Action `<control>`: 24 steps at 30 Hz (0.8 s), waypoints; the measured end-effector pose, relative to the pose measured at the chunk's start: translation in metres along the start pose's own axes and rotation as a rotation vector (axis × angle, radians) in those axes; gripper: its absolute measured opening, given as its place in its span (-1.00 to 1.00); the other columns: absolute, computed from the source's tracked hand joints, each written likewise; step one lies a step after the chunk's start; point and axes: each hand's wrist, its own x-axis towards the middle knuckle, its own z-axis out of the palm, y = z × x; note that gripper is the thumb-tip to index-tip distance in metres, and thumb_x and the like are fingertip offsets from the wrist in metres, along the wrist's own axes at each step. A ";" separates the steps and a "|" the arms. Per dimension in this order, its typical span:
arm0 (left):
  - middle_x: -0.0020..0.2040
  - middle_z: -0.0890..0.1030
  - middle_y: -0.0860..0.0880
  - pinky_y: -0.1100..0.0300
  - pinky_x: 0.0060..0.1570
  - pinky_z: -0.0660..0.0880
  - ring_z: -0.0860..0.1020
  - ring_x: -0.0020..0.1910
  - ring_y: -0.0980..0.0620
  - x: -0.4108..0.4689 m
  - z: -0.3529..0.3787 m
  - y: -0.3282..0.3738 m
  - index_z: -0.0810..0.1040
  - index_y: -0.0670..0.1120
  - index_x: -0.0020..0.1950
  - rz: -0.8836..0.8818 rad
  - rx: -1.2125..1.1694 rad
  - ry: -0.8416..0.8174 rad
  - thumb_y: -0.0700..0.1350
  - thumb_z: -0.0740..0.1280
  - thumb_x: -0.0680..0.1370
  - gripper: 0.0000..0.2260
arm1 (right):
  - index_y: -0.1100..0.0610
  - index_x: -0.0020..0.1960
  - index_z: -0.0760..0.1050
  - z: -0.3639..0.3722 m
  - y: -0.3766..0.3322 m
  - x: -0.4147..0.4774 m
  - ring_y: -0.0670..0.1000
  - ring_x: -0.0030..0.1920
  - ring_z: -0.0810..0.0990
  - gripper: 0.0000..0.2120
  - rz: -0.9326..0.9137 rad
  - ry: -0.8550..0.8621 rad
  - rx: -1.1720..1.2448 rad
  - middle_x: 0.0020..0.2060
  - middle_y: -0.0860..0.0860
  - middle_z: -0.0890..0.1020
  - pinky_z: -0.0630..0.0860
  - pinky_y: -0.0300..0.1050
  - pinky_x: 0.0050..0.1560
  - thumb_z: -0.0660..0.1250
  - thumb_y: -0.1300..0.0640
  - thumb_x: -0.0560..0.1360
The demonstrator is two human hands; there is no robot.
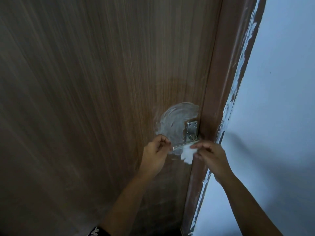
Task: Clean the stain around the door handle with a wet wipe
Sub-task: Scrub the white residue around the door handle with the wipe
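1. A brown wood-grain door (85, 99) fills most of the head view, with its darker brown frame (219, 82) running down at its 3 o'clock edge.
2. A pale blue-white wall (281, 116) lies beyond the frame, and whitish paint smears mark the frame's outer edge.
3. The metal door handle (185, 145) sits low near the door's 3 o'clock edge, its lever pointing toward 9 o'clock.
4. Its silver plate (191, 129) stands just at 12 o'clock of the lever, with small screw holes showing.
5. The stain (175, 118) is a whitish, swirled smear on the door, spreading from the plate toward 9 and 12 o'clock.
6. The wet wipe (187, 154) is a crumpled white wad just at 6 o'clock of the lever, touching or very close to the door surface.
7. The right hand (211, 157) pinches the wipe at its 3 o'clock side, fingers curled narrowly around it.
8. The left hand (156, 154) is at 9 o'clock of the lever tip, fingers loosely curled into a narrow half-closed shape.
9. Whether the left hand's fingertips grip a corner of the wipe or nothing at all cannot be told; motion blur hides that.
10. Both bare forearms reach up from 6 o'clock, and a dark patterned scrap of clothing (97, 231) shows at the bottom edge.
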 end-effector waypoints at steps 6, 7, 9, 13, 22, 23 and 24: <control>-0.07 0.57 0.00 0.07 -0.10 0.47 0.48 -0.04 -0.01 0.022 -0.030 0.009 0.52 -0.07 0.01 0.482 0.770 0.262 -0.21 0.37 0.44 -0.82 | 0.31 0.09 0.60 0.010 -0.003 0.029 0.09 0.08 0.53 -0.78 -0.275 0.292 -0.480 0.17 0.19 0.53 0.37 -0.39 0.17 0.36 0.35 0.45; -0.04 0.56 -0.02 0.04 -0.06 0.47 0.47 -0.02 -0.03 0.027 -0.034 0.012 0.52 -0.08 0.02 0.542 0.839 0.297 -0.21 0.37 0.41 -0.80 | 0.31 0.12 0.58 0.013 -0.001 0.035 0.14 0.12 0.54 -0.77 -0.281 0.316 -0.535 0.19 0.21 0.52 0.39 -0.22 0.23 0.32 0.32 0.49; 0.07 0.55 -0.04 -0.04 0.09 0.44 0.46 0.08 -0.06 0.040 -0.041 0.020 0.52 -0.09 0.05 0.628 0.935 0.347 -0.18 0.34 0.40 -0.76 | 0.30 0.18 0.56 0.018 0.005 0.046 0.21 0.17 0.53 -0.73 -0.267 0.345 -0.600 0.23 0.21 0.52 0.38 -0.03 0.29 0.21 0.24 0.55; 0.28 0.50 -0.07 -0.16 0.40 0.19 0.36 0.32 -0.07 0.062 -0.051 0.026 0.53 -0.08 0.17 0.795 1.114 0.383 -0.15 0.28 0.45 -0.71 | 0.25 0.30 0.48 0.032 0.011 0.060 0.09 0.33 0.43 -0.68 -0.264 0.301 -0.689 0.33 0.12 0.47 0.24 -0.38 0.31 0.18 0.23 0.58; 0.45 0.38 -0.05 -0.17 0.46 -0.07 0.22 0.47 -0.03 0.101 -0.079 0.021 0.46 -0.01 0.35 0.969 1.336 0.509 -0.03 0.24 0.57 -0.65 | 0.21 0.18 0.58 0.036 0.013 0.074 0.17 0.18 0.57 -0.72 -0.307 0.355 -0.646 0.19 0.14 0.60 0.43 -0.05 0.24 0.38 0.24 0.47; 0.46 0.37 -0.05 -0.17 0.45 -0.06 0.22 0.47 -0.02 0.104 -0.081 0.019 0.43 0.00 0.38 0.987 1.360 0.522 -0.02 0.24 0.58 -0.64 | 0.24 0.17 0.57 0.037 0.014 0.077 0.19 0.17 0.57 -0.73 -0.300 0.404 -0.643 0.19 0.16 0.59 0.41 -0.07 0.23 0.36 0.28 0.47; 0.46 0.36 -0.05 -0.16 0.45 -0.05 0.22 0.47 -0.02 0.107 -0.082 0.016 0.42 0.01 0.39 1.010 1.381 0.539 0.00 0.24 0.58 -0.62 | 0.28 0.16 0.57 0.039 0.014 0.077 0.22 0.15 0.57 -0.73 -0.316 0.422 -0.655 0.18 0.19 0.59 0.42 -0.05 0.21 0.37 0.32 0.46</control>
